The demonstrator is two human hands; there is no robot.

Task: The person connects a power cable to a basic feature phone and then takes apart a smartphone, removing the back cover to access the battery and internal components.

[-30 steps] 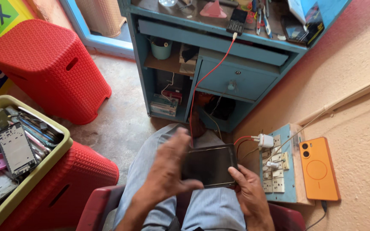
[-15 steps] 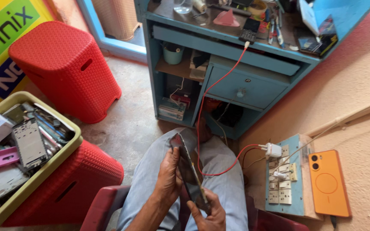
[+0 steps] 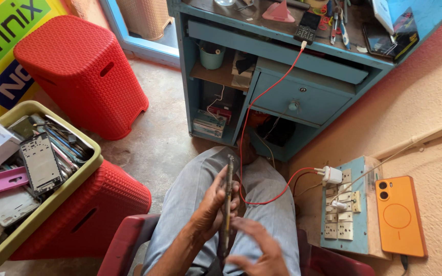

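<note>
Right now I sit with a thin dark tablet [image 3: 226, 197] stood on its edge over my lap, so only its narrow side shows. My left hand [image 3: 212, 207] is wrapped around it from the left, fingers curled on the edge, holding it upright. My right hand [image 3: 258, 249] sits just below and to the right, fingers spread and blurred; I cannot tell whether it touches the tablet or only hovers beside it. A red cable [image 3: 262, 133] runs from the blue worktop [image 3: 303, 48] down past my knee to a white charger [image 3: 332, 175] on the socket board [image 3: 344, 212], beside an orange phone [image 3: 399, 215]. To my left a yellow-green tray [image 3: 57, 204] of phone frames and parts rests on a red stool [image 3: 85, 214]. As far as I can judge, the tablet has no tool on it and its state is not visible from this edge-on angle. A second ago I held it flat, screen up, with both hands on it; half a second ago it was already tipping, and now it stands fully on edge, with my right hand come off its side.
</note>
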